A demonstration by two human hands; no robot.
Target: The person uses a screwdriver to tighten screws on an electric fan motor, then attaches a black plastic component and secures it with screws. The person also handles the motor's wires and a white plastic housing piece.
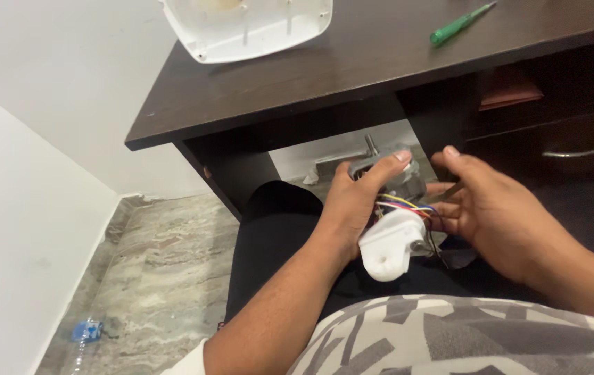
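In my lap I hold a small electric motor with a metal shaft, coloured wires and a white plastic housing at its near end. My left hand wraps around the motor from the left, thumb over the top. My right hand cups it from the right, fingers touching the wire side. The motor's underside is hidden by my hands.
A dark wooden desk stands ahead, carrying a white plastic cover and a green screwdriver. A drawer with a metal handle is at right. Marble floor and a crushed plastic bottle lie at left.
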